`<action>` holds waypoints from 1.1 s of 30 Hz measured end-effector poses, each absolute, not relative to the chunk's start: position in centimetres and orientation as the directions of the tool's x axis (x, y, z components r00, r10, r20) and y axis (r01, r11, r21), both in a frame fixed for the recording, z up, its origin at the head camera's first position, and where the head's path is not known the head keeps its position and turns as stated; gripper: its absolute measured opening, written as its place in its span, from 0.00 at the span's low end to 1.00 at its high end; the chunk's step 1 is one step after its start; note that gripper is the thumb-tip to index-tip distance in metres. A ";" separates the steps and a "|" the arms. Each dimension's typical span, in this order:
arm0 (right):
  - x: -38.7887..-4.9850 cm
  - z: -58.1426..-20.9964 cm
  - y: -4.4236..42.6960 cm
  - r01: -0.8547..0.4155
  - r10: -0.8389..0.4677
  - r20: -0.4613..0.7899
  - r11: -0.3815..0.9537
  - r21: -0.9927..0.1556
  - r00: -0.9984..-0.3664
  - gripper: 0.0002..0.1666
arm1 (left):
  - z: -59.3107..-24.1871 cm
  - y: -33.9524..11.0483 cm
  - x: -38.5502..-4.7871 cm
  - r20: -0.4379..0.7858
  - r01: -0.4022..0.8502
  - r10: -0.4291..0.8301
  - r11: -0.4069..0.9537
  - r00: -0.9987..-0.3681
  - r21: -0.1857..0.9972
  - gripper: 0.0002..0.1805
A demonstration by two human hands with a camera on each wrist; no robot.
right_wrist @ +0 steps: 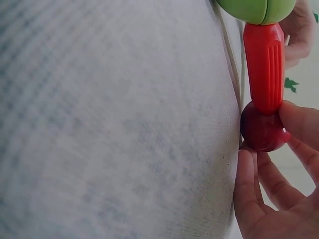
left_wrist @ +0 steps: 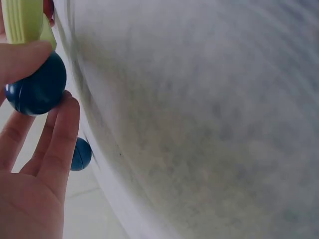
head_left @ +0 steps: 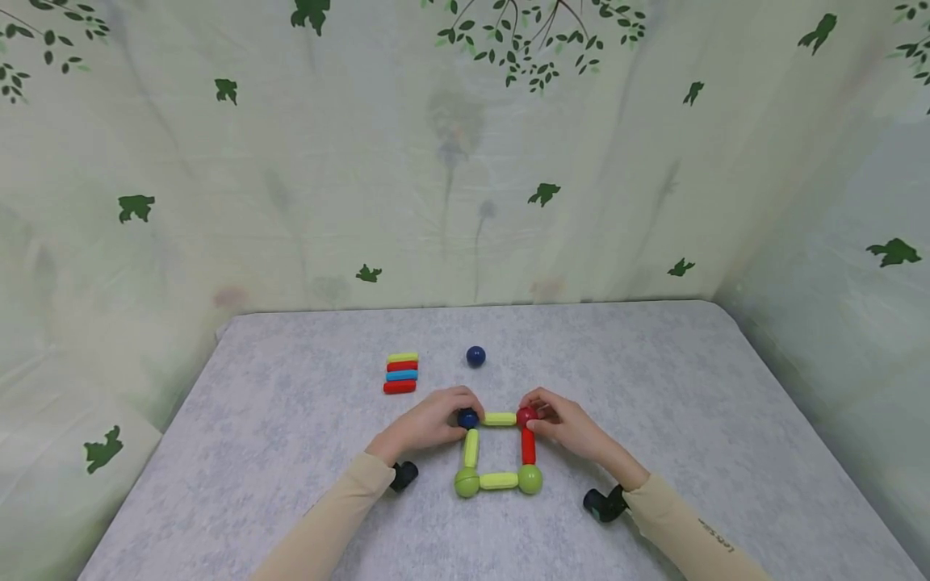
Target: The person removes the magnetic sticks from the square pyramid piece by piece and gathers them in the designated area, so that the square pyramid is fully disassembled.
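Observation:
A four-sided frame of toy rods and balls lies on the table. My left hand (head_left: 433,419) pinches its dark blue ball (head_left: 467,419) at the far left corner, thumb on one side and fingers on the other. At the far right corner, my right hand (head_left: 572,425) holds the red ball (right_wrist: 264,129) between thumb and fingers. A red rod (head_left: 528,449) runs from that ball to a green ball (head_left: 530,479). Yellow-green rods (head_left: 499,482) form the other three sides, and a second green ball (head_left: 467,482) marks the near left corner.
A loose dark blue ball (head_left: 475,357) sits beyond the frame. To its left, a yellow-green rod (head_left: 403,357), a blue rod (head_left: 402,376) and two red rods (head_left: 400,387) lie in a stack-like row. A leaf-printed curtain (head_left: 450,202) surrounds the table (head_left: 654,363).

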State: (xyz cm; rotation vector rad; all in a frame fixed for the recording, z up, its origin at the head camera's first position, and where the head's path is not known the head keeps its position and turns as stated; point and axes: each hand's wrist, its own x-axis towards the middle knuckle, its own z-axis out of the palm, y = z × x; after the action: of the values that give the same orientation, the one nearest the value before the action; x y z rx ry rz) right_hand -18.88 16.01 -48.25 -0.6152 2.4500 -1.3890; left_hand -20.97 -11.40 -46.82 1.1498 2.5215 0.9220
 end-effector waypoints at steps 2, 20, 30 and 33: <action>-18.9 -48.2 16.1 -0.227 -0.477 -0.019 0.454 -0.862 -0.879 0.12 | -46.8 -11.5 -21.0 0.062 0.597 0.733 0.500 -0.678 0.627 0.13; -18.6 -48.0 16.2 -0.181 -0.459 -0.059 0.461 -0.869 -0.887 0.12 | -46.4 -11.3 -22.0 0.134 0.434 0.507 0.538 -0.852 0.722 0.17; -18.4 -48.0 16.2 -0.195 -0.466 -0.041 0.446 -0.874 -0.884 0.12 | -46.8 -10.4 -24.7 0.117 0.262 0.282 0.559 -0.952 0.787 0.13; -18.4 -48.0 16.2 -0.207 -0.470 -0.038 0.458 -0.864 -0.882 0.12 | -47.0 -10.1 -25.3 0.094 0.224 0.248 0.572 -0.964 0.789 0.14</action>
State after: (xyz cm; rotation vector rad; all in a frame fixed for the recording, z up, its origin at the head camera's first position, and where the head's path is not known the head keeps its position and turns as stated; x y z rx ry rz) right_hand -18.40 16.21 -48.05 -0.5818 2.4393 -1.3889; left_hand -25.29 -10.07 -47.02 0.4151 2.7615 1.3793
